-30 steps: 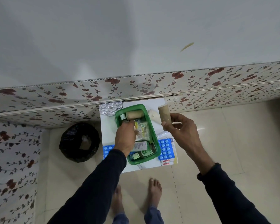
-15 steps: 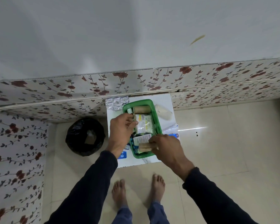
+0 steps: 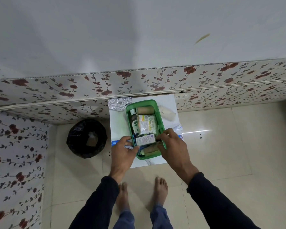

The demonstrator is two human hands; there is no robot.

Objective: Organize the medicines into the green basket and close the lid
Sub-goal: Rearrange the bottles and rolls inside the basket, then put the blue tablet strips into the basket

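The green basket (image 3: 161, 119) stands on a small white table (image 3: 118, 123). It holds a brown bandage roll (image 3: 145, 110), a dark bottle (image 3: 134, 123), a packet of sachets (image 3: 146, 124), a white medicine box (image 3: 145, 140) and a second brown roll (image 3: 151, 148) at the near end. My left hand (image 3: 123, 152) is at the basket's near-left rim, thumb and fingers pinching the left end of the white box. My right hand (image 3: 171, 146) reaches over the right rim, fingertips on the box's right end and partly over the near roll.
On the table outside the basket lie a silver foil strip (image 3: 120, 104), a white gauze roll (image 3: 167, 112), a blue blister pack (image 3: 114, 143) and some packets (image 3: 179, 128). A black bin (image 3: 87, 138) stands to the left. My bare feet are just below the table.
My right hand carried the brown roll into the basket's near end and let it go. My left hand slid from the bottle to the near-left rim. Both hands now hold the white box.
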